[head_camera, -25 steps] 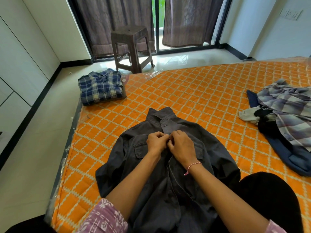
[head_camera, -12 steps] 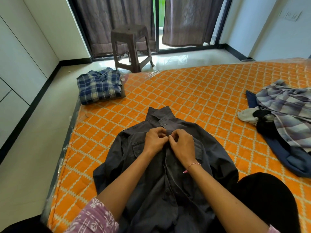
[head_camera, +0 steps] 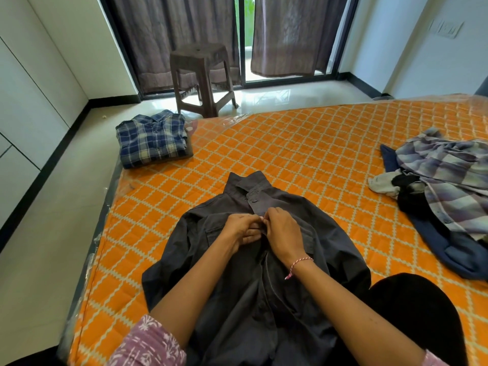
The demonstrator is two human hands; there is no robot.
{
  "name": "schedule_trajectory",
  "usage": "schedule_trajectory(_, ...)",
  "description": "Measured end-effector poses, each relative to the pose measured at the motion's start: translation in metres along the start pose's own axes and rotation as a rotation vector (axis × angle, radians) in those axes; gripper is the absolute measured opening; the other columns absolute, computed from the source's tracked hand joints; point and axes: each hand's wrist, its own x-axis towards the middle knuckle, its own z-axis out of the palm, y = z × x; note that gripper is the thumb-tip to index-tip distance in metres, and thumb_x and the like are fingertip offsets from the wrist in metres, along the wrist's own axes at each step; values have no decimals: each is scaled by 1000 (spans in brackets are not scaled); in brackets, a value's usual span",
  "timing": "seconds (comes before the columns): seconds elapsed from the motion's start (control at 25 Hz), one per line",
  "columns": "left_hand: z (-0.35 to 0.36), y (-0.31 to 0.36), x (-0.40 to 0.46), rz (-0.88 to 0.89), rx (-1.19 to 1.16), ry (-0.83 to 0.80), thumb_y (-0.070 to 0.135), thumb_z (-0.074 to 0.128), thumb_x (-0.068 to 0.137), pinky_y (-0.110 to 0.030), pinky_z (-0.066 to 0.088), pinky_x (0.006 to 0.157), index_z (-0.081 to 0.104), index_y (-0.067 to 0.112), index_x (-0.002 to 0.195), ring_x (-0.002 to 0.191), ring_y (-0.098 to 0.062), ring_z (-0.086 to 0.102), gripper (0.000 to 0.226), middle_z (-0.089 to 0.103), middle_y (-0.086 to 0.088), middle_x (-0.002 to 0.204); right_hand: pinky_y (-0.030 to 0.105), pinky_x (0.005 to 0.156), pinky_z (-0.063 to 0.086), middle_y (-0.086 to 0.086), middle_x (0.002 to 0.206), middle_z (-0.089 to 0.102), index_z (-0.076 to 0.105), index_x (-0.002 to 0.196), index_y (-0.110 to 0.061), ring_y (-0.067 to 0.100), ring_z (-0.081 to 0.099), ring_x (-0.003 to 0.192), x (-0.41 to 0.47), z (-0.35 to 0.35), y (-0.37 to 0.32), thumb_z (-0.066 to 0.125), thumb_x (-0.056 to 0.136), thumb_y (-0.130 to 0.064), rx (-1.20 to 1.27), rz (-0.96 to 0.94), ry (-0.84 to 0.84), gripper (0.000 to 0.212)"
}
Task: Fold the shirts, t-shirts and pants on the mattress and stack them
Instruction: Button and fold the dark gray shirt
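Fingers of the left hand (head_camera: 244, 228) and right hand (head_camera: 282, 233) pinch the button placket of the dark grey shirt (head_camera: 237, 286), spread front-up on the orange mattress (head_camera: 303, 154). Beyond its collar, far-left, sits a folded blue plaid shirt (head_camera: 153, 138); right, a loose clothes pile (head_camera: 443, 196). No readable writing.
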Motion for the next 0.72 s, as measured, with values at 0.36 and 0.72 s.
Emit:
schedule_trajectory(0.36, -2, 3, 10, 197, 308, -10, 6, 54, 95, -15, 47, 53, 51, 5, 69, 47, 0, 55, 26, 52, -4, 61, 27, 63, 49, 5, 70, 60, 64, 72, -6, 15, 56, 68, 20, -15, 4, 60, 90, -6, 630, 397, -127, 18)
schedule_trajectory(0.72, -15, 3, 17, 125, 47, -254, 7, 52, 95, -22, 55, 66, 60, 3, 91, 68, -10, 64, 10, 65, -6, 80, 14, 48, 51, 6, 72, 55, 59, 78, -4, 11, 52, 64, 33, -31, 8, 52, 93, 0, 1282, 823, -448, 17)
